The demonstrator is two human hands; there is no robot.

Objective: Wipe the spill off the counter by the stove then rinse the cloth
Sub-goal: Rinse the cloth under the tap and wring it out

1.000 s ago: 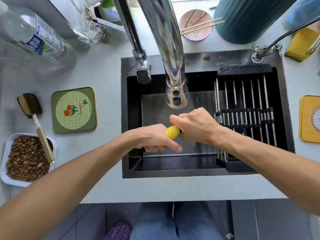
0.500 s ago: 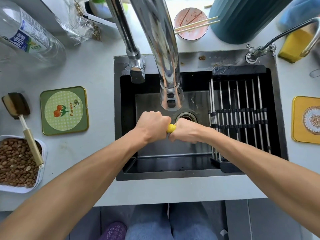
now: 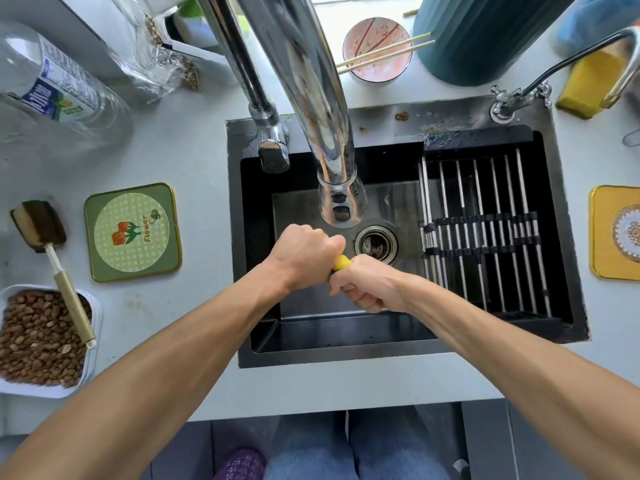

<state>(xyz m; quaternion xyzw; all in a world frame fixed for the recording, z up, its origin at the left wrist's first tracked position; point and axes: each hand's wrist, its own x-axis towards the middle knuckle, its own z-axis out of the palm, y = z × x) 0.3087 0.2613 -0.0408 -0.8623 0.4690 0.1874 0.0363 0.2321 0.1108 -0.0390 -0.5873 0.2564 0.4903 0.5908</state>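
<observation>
A yellow cloth (image 3: 341, 262) is bunched into a tight roll, and only a short piece shows between my two fists. My left hand (image 3: 304, 253) grips one end and my right hand (image 3: 367, 283) grips the other, knuckle to knuckle. Both hands hang over the dark steel sink (image 3: 346, 344), just below the chrome tap spout (image 3: 341, 206) and beside the drain (image 3: 376, 244). No water is seen running from the spout.
A roll-up drying rack (image 3: 485, 233) covers the sink's right side. On the counter left lie a green coaster (image 3: 133, 232), a sponge brush (image 3: 55, 258), a tray of nuts (image 3: 38, 337) and a water bottle (image 3: 59, 88). A bowl with chopsticks (image 3: 377, 50) and yellow sponge (image 3: 588, 84) sit behind.
My fists have drawn together on the cloth and turned against each other, so less yellow shows. The hands have moved slightly toward the sink's front, uncovering the drain.
</observation>
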